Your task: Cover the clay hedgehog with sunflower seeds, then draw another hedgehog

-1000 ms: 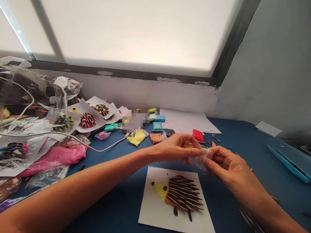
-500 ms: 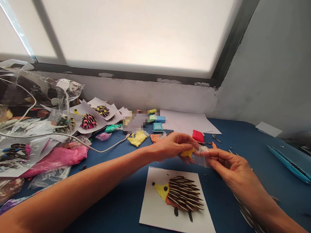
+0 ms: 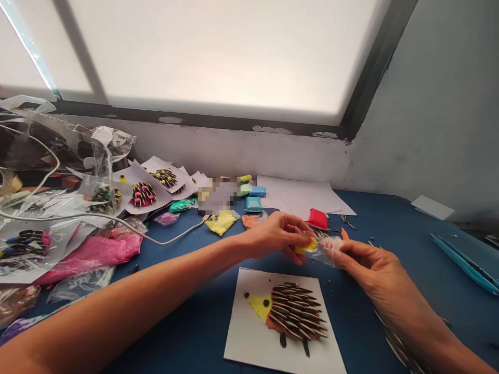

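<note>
Above the blue table, my left hand (image 3: 286, 236) pinches a lump of yellow modelling clay (image 3: 306, 245). A crinkled clear plastic bag (image 3: 324, 250) stretches from the clay to my right hand (image 3: 362, 259), whose thumb and fingers are closed on its end. How much clay is inside the bag I cannot tell. Below both hands lies a white card (image 3: 244, 345) bearing a hedgehog picture (image 3: 296, 311). Its face is yellow with black dots, its body is orange clay, and rows of striped sunflower seeds form the spines.
Clay packs, including a red one (image 3: 318, 218) and a yellow one (image 3: 221, 222), lie behind my hands. Finished hedgehog cards (image 3: 144, 192), a pink cloth (image 3: 105, 252) and a white cable (image 3: 156, 241) crowd the left. At the right rests a blue case (image 3: 463, 265); loose seeds lie near my right forearm.
The yellow clay and plastic bag have shifted slightly to the right between my hands, and my left fingers have changed position on the clay. The hedgehog card stays in place.
</note>
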The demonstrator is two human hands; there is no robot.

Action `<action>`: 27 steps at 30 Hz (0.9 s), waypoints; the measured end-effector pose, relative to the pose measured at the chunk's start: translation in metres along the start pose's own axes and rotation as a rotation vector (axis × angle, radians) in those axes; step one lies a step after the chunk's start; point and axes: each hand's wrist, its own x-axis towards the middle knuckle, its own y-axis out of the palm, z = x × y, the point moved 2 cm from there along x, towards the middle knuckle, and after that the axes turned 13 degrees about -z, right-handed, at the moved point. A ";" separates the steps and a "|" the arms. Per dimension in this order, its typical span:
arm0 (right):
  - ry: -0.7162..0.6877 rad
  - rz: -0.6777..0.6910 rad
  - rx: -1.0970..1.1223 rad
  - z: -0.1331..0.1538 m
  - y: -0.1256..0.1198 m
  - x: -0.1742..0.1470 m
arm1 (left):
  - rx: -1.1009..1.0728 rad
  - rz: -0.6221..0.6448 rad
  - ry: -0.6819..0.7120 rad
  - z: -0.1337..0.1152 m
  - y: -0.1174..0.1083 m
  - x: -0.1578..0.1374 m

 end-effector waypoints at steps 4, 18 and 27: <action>0.006 -0.030 0.007 0.001 0.000 0.000 | -0.034 -0.011 0.011 -0.001 0.002 -0.001; -0.043 -0.038 -0.002 0.000 0.001 0.000 | -0.050 0.005 0.061 0.008 0.003 0.004; -0.031 -0.040 0.031 0.000 0.001 -0.002 | -0.029 0.026 -0.001 -0.003 0.001 -0.001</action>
